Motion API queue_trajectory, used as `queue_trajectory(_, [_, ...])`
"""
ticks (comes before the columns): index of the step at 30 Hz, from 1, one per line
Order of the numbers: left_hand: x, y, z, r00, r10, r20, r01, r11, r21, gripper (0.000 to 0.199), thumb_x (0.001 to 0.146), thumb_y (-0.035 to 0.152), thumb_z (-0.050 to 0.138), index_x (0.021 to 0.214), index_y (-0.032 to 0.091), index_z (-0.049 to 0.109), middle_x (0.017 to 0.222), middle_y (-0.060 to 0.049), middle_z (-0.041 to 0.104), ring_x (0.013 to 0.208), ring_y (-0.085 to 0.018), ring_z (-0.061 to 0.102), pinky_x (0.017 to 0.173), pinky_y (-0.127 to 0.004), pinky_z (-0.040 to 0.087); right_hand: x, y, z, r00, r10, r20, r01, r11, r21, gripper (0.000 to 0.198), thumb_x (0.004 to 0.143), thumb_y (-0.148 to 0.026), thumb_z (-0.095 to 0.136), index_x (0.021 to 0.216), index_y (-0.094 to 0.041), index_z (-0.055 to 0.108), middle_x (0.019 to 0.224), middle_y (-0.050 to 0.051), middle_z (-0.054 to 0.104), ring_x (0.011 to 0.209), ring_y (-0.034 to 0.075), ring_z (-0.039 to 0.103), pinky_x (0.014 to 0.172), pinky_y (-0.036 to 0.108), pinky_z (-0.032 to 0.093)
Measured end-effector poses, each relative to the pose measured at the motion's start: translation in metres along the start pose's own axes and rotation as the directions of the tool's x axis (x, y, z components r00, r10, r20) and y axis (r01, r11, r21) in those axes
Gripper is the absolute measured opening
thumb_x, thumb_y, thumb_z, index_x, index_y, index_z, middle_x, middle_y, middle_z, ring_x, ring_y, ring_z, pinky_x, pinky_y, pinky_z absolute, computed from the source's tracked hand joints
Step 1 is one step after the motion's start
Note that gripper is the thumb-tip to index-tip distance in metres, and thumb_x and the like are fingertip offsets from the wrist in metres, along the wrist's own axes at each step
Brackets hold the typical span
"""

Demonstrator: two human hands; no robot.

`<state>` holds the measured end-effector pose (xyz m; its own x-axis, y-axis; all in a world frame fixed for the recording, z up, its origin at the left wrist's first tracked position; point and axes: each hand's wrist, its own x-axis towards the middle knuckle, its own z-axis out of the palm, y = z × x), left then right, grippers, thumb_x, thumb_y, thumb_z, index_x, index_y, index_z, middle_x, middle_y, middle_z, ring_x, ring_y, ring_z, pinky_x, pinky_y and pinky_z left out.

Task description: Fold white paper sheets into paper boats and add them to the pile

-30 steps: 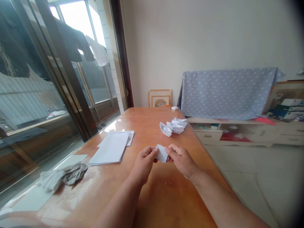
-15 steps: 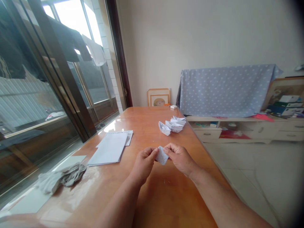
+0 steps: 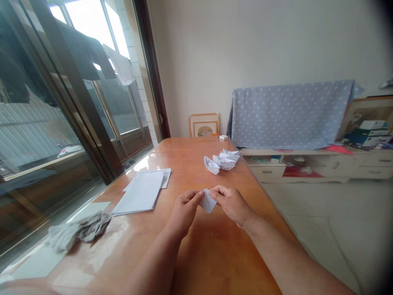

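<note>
A small folded piece of printed paper [image 3: 208, 202] is held up over the table, its lower end coming to a blunt point. My left hand [image 3: 188, 209] pinches its left upper edge between thumb and fingers. On the opposite side my right hand [image 3: 229, 203] grips the right upper edge the same way. Beyond the hands, a folded paper boat [image 3: 211, 165] stands on the table, with several more paper boats [image 3: 227, 159] bunched behind it to the right.
White paper sheets [image 3: 139, 194] lie stacked to the left on the brown table [image 3: 129, 254]. A crumpled grey cloth [image 3: 93, 227] rests near the left edge. At the far end sits a small white box [image 3: 223, 137]. A low cabinet [image 3: 337, 168] stands along the wall.
The folded paper stays between both hands and is turned slightly, with more of its left side showing. The whole view has shifted a little; the boats and sheets lie as before.
</note>
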<state>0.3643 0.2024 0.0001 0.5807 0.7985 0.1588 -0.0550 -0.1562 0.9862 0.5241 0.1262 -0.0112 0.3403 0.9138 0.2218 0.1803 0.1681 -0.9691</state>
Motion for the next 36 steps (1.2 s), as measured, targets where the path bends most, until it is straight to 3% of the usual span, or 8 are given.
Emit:
queue_trajectory(9, [0.0006,-0.0018,-0.0009,0.999,-0.044,0.024,0.044,0.999,-0.01,0.03,0.087,0.046,0.064,0.096,0.018,0.073,0.085,-0.004,0.068,0.075,-0.016,0.054,0.067,-0.027,0.04,-0.0006,0.0037,0.0002,1.0,0.025,-0.002,-0.025,0.999,-0.02,0.033,0.087,-0.05,0.063,0.081,-0.018,0.068,0.072,-0.002,0.058,0.068,0.014,0.047,0.065,0.027,0.04])
queue_trajectory(36, [0.0011,0.0009,0.006,0.994,-0.069,-0.088,0.055,0.987,-0.152,0.026,0.079,0.042,0.071,0.074,0.018,0.062,0.066,0.001,0.058,0.063,-0.012,0.05,0.062,-0.025,0.039,-0.0019,0.0011,0.0066,0.998,-0.021,-0.061,0.021,1.0,-0.011,0.033,0.088,-0.05,0.061,0.078,-0.019,0.066,0.071,-0.002,0.059,0.068,0.015,0.049,0.066,0.028,0.041])
